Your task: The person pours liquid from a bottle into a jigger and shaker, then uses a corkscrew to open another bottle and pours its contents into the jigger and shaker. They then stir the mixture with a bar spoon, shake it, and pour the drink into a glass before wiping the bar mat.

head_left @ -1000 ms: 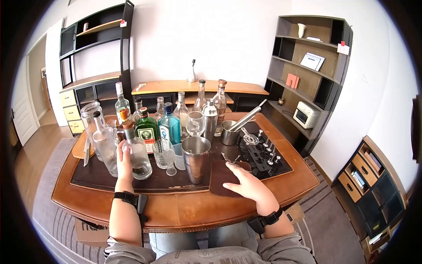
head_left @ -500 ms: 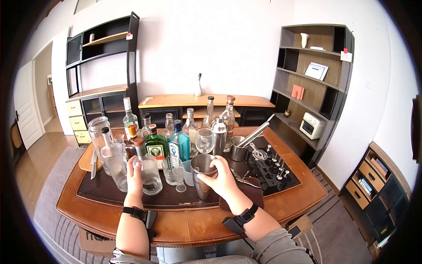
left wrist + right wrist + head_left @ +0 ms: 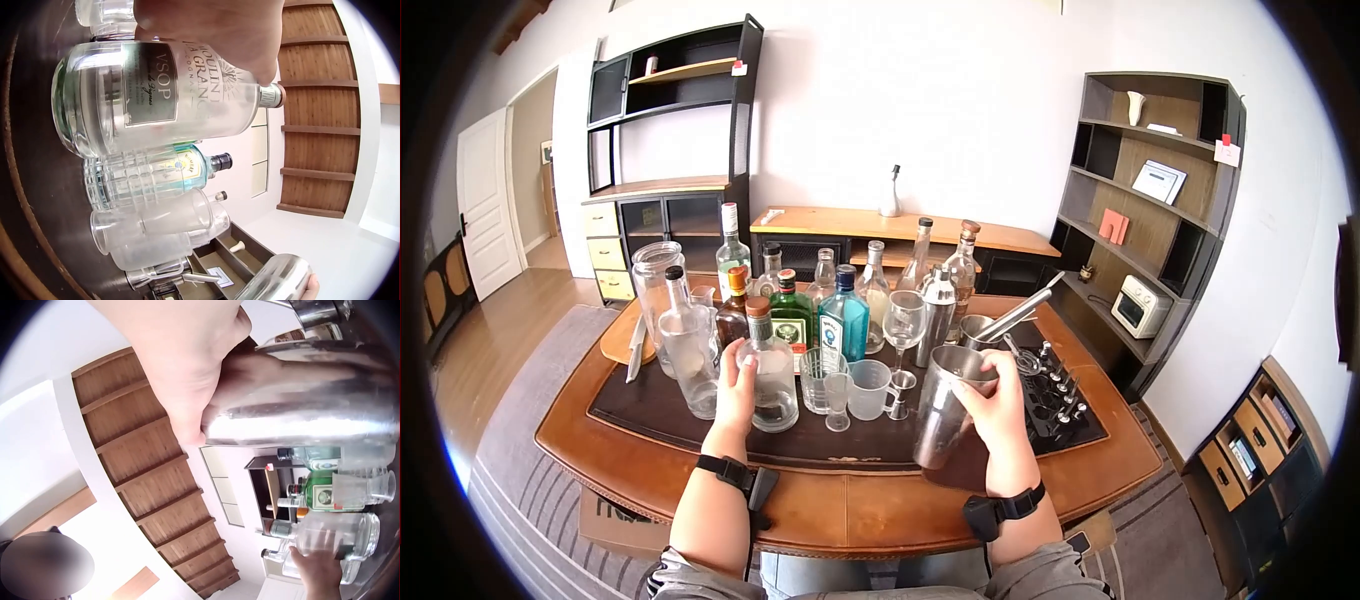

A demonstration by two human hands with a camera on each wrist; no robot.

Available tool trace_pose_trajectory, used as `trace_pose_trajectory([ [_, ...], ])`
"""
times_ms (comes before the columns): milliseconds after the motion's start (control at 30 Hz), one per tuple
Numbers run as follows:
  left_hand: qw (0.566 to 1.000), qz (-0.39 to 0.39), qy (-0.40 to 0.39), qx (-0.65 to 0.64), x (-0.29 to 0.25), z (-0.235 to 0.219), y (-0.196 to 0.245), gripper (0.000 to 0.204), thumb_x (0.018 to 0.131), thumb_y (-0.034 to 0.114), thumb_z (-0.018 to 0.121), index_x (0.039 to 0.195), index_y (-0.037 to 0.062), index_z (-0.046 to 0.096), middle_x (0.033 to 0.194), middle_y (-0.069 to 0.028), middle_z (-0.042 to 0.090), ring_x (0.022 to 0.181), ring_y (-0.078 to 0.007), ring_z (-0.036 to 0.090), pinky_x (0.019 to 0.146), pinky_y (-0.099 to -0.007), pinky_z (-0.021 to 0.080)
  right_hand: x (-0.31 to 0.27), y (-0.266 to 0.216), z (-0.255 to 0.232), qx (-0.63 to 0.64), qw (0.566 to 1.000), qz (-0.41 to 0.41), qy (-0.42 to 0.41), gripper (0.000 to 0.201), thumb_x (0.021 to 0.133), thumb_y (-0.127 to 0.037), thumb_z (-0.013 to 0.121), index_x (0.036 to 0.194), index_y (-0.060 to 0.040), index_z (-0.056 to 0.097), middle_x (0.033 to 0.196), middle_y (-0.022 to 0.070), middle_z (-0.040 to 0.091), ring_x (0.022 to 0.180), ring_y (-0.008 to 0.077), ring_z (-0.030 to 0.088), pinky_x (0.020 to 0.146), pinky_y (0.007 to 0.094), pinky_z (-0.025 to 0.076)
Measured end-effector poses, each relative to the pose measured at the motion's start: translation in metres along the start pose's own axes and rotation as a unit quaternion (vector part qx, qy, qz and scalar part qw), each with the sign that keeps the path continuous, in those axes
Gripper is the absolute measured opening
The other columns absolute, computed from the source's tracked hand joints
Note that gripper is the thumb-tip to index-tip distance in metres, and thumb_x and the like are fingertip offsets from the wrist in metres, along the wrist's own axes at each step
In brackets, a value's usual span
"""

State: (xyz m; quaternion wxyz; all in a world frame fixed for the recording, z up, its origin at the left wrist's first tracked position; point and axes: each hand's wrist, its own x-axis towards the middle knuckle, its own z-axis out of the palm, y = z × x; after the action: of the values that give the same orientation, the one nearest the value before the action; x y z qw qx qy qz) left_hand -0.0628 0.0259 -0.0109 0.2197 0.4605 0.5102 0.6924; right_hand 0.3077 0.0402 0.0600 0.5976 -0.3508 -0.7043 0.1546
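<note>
My right hand (image 3: 998,405) grips a steel shaker tin (image 3: 941,415) at its rim, thumb on the near side. The tin leans, its mouth toward the hand, over a dark leather pad (image 3: 970,468). My left hand (image 3: 737,392) holds the side of a clear cognac bottle (image 3: 150,94) with a brown stopper, which stands upright on the desk. Part of that hand is hidden behind the bottle in the head view. Between the hands stand a cut-glass tumbler (image 3: 812,392), a small footed glass (image 3: 837,402), a plastic measuring cup (image 3: 868,390) and a jigger (image 3: 902,395).
Behind are several bottles, among them a green one (image 3: 791,318) and a blue one (image 3: 843,318), a wine glass (image 3: 904,322) and a cobbler shaker (image 3: 937,305). A knife (image 3: 636,350) lies at the left. Bar tools on a black rack (image 3: 1055,405) stand right.
My right hand has come from the leather pad to the shaker tin, gripped its rim, and moved it rightward with a tilt. My left hand has stayed at the cognac bottle.
</note>
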Motion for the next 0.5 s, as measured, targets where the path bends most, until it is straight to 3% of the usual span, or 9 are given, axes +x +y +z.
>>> trace_pose_trajectory([
  [200,1.0,0.016,0.004,0.013,-0.001,0.002,0.002,0.045,0.097,0.027,0.052,0.137,0.0073,0.044,0.131,-0.0179,0.052,0.121,-0.0267,0.048,0.105,-0.0368,0.035,0.0,-0.003,-0.014,0.014,0.999,0.025,0.039,0.047,0.067,-0.005,0.083,0.094,-0.0069,0.045,0.091,0.0035,0.048,0.059,0.0081,0.048,0.054,0.0225,0.042],
  [233,1.0,0.015,0.002,0.024,-0.001,0.0,0.002,0.045,0.097,0.027,0.052,0.137,0.0074,0.044,0.131,-0.0183,0.052,0.121,-0.0271,0.048,0.105,-0.0372,0.035,0.002,-0.006,-0.018,-0.054,0.997,0.008,0.052,0.047,0.067,-0.006,0.083,0.094,-0.0064,0.045,0.091,0.0036,0.048,0.059,0.01,0.048,0.056,0.0237,0.042],
  [267,0.999,0.014,-0.001,0.035,-0.002,0.0,0.004,0.045,0.097,0.027,0.053,0.136,0.0075,0.044,0.13,-0.0187,0.053,0.121,-0.0275,0.048,0.105,-0.0375,0.035,0.007,0.001,-0.02,-0.132,0.985,-0.084,0.073,0.046,0.067,-0.006,0.083,0.094,-0.0059,0.045,0.09,0.0039,0.047,0.061,0.0117,0.049,0.056,0.0247,0.043],
  [367,0.999,0.011,0.008,0.032,-0.002,0.003,0.006,0.046,0.096,0.027,0.053,0.137,0.0078,0.044,0.131,-0.0196,0.053,0.123,-0.0284,0.048,0.105,-0.0382,0.035,0.001,-0.002,-0.023,-0.075,0.996,0.036,0.041,0.045,0.069,-0.007,0.082,0.095,-0.006,0.045,0.091,0.0042,0.047,0.062,0.0121,0.048,0.057,0.0252,0.043],
  [500,0.999,-0.004,0.007,0.033,-0.002,0.003,0.007,0.046,0.096,0.026,0.054,0.138,0.0082,0.043,0.134,-0.02,0.051,0.125,-0.0286,0.046,0.107,-0.0381,0.034,0.001,-0.008,-0.017,-0.016,0.997,0.04,0.07,0.047,0.068,-0.008,0.082,0.097,-0.0064,0.045,0.092,0.004,0.048,0.063,0.0123,0.048,0.057,0.0255,0.043],
])
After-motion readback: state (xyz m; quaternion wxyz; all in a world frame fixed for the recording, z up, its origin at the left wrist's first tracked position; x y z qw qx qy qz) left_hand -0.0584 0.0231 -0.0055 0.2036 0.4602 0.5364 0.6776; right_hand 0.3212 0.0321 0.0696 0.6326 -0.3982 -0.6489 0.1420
